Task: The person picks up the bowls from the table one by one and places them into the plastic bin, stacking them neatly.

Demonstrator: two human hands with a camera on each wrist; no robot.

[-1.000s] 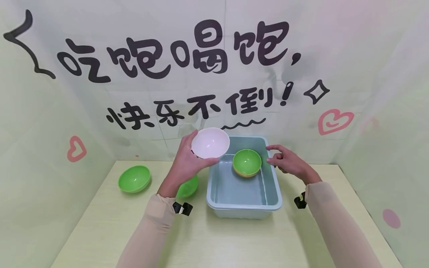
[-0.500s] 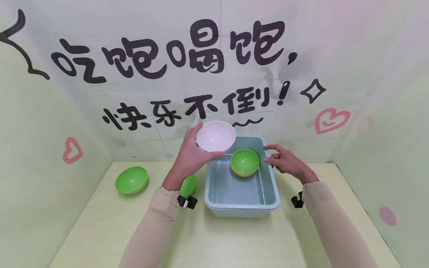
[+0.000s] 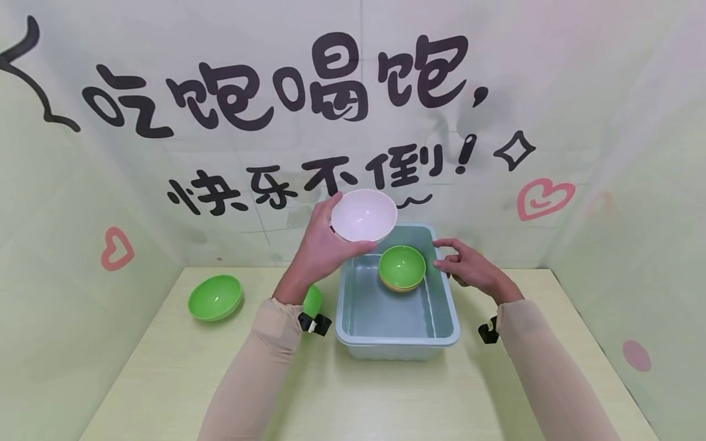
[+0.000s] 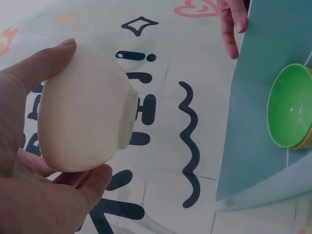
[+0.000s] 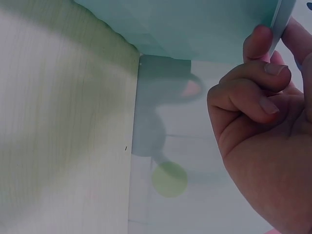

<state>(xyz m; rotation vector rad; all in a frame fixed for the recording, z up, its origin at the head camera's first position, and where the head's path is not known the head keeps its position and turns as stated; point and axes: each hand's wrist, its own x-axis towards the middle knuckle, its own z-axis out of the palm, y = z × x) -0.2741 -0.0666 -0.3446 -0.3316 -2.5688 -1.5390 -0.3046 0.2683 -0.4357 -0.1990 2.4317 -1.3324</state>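
Observation:
My left hand [image 3: 331, 242] grips a white bowl [image 3: 364, 215] by its sides, thumb on one side and fingers on the other. It is raised above the far left corner of a light blue plastic basin [image 3: 397, 341]. The left wrist view shows the bowl's [image 4: 83, 112] outer wall and foot ring. Inside the basin a green bowl [image 3: 401, 267] sits on a yellow bowl [image 3: 401, 290], mostly hidden under it. At the basin's right wall, my right hand [image 3: 469, 266] pinches the rim [image 5: 280, 27] between thumb and finger, the other fingers curled.
A green bowl [image 3: 216, 297] sits at the table's left. Another green bowl [image 3: 312, 300] shows partly behind the left wrist. The pale wooden table [image 3: 375, 398] is walled in by printed sheeting [image 3: 248, 37] at the back and both sides.
The left hand has carried the white bowl up and to the right, over the basin's far left corner. The right hand stays at the rim. The head view has shifted slightly.

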